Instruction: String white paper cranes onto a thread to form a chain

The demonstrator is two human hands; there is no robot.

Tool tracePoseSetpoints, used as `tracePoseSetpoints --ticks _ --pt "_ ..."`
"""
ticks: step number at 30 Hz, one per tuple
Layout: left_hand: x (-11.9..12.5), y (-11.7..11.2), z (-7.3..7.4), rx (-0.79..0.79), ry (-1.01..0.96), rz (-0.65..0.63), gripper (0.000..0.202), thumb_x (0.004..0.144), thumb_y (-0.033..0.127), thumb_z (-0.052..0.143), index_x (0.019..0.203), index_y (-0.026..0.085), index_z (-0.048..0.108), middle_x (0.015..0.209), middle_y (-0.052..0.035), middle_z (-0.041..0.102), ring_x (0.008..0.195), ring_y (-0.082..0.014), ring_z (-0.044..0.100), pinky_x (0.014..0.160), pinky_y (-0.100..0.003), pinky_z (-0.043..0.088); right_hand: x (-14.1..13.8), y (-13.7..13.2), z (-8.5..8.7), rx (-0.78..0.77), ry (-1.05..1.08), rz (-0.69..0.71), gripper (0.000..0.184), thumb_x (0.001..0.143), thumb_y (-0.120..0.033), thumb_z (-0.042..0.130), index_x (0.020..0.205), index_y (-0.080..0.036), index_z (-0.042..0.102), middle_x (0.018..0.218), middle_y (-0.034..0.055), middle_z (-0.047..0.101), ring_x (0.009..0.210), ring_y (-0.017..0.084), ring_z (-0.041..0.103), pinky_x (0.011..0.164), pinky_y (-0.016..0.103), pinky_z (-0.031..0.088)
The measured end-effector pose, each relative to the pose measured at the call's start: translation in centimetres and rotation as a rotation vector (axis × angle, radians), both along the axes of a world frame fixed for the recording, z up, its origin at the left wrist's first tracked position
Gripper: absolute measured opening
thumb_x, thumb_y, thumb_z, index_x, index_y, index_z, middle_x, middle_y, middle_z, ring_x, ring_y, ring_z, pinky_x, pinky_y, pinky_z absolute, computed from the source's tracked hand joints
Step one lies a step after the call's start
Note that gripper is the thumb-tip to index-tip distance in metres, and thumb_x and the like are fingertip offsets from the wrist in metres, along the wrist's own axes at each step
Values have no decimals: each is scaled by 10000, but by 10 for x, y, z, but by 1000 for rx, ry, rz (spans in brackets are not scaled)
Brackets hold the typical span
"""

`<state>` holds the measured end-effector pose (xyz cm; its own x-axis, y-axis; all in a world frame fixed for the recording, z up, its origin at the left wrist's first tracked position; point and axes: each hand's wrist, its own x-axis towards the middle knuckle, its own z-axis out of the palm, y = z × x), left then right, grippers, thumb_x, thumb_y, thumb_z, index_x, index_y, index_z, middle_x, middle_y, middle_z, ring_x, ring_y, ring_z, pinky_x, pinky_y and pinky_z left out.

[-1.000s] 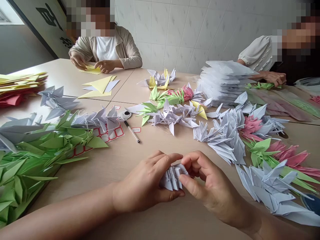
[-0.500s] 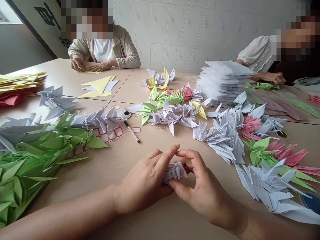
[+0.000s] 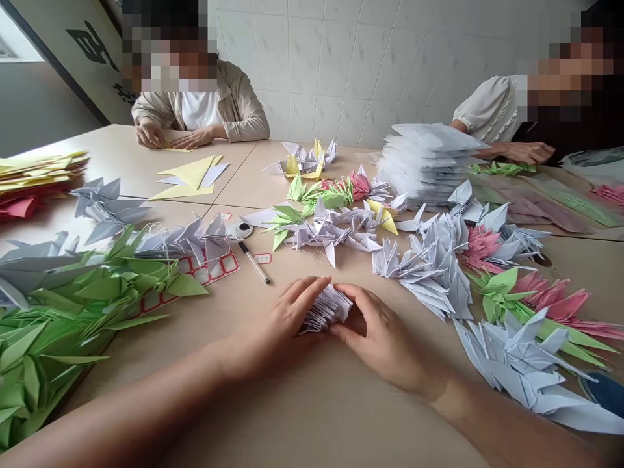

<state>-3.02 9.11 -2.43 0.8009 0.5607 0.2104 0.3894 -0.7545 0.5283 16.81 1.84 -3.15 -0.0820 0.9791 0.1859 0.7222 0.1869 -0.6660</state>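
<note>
Both my hands rest low on the wooden tabletop around a small bundle of folded white paper (image 3: 326,309), which looks like a compressed string of origami cranes. My left hand (image 3: 277,325) cups its left end, with the fingers lying over the top. My right hand (image 3: 383,344) presses against its right end, with the fingers curved around it. The bundle's underside is hidden. A black-capped pen (image 3: 253,262) lies just beyond my hands, and a long heap of white origami cranes (image 3: 424,279) lies to the right.
Green crane strings (image 3: 73,292) fill the left, above a red-bordered label sheet (image 3: 209,270). A tall white paper stack (image 3: 424,166) stands ahead. Two seated co-workers face me: one's hands (image 3: 188,138) are on yellow paper, the other's hand (image 3: 529,153) is beside the stack.
The bundle and my hands have dropped closer to the tabletop. My fingers have gone from pinching the bundle to cupping it from both ends. The view has shifted slightly.
</note>
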Motion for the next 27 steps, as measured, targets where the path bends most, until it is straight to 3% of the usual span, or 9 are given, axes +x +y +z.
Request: tracePoseSetpoints --ticks 4,9,12,15,18,20,22,23,27 --pt "2 -6 -3 -73 33 20 787 895 245 601 1524 233 129 1578 -179 236 1431 -283 326 1129 -433 383 -2 -1 -1 60 -45 51 507 832 -164 643 1302 -229 462 1259 90 637 1167 256 591 988 434 490" --pt "2 -12 1 -117 -1 -3 915 804 18 506 1540 273 26 1624 -144 96 1458 -267 272 1114 -401 403 -6 -1 2 98 -41 92 471 824 -82 536 1277 -197 472 1253 113 639 1160 249 598 988 440 494" --pt "2 -8 3 -105 -21 3 883 771 5 498 1533 214 105 1597 -174 203 1455 -288 273 1124 -457 381 -6 -2 3 80 -16 88 438 817 -50 489 1232 -188 490 1217 117 648 1137 244 605 973 441 504" --pt "3 -1 7 -62 -10 -20 711 754 63 567 1431 161 371 1435 -174 496 1423 -342 321 1124 -556 336 -6 -4 5 50 27 128 462 795 -14 469 1219 -196 489 1197 105 640 1133 229 600 975 428 502" --pt "4 3 15 -160 7 27 351 741 93 599 1080 177 644 1116 -105 703 1160 -305 596 1014 -451 453 -6 -8 6 21 123 145 446 830 -42 480 1241 -215 461 1191 94 629 1116 216 604 971 420 504" --pt "5 2 22 -245 22 127 146 765 126 591 889 169 656 878 -58 715 843 -221 666 768 -320 517 -7 -9 6 -22 233 104 419 878 -130 521 1277 -216 425 1213 104 612 1104 215 611 976 423 506" --pt "6 -1 28 -348 12 235 35 790 194 596 801 164 611 698 -2 640 633 -154 585 570 -239 433 -8 -8 5 -79 395 51 485 900 -231 571 1340 -221 367 1260 117 578 1122 213 609 987 414 509" --pt "7 -3 30 -413 -13 275 77 799 238 603 779 167 582 644 24 587 585 -132 531 529 -220 383 -8 -8 4 -108 488 34 536 902 -268 592 1371 -228 335 1282 120 562 1135 210 607 988 403 512" --pt "10 -11 28 -683 -140 296 224 796 345 643 764 173 502 644 61 459 593 -105 405 529 -206 306 -9 -4 1 -199 700 11 484 901 -332 626 1326 -236 415 1239 96 604 1114 198 630 954 365 536"
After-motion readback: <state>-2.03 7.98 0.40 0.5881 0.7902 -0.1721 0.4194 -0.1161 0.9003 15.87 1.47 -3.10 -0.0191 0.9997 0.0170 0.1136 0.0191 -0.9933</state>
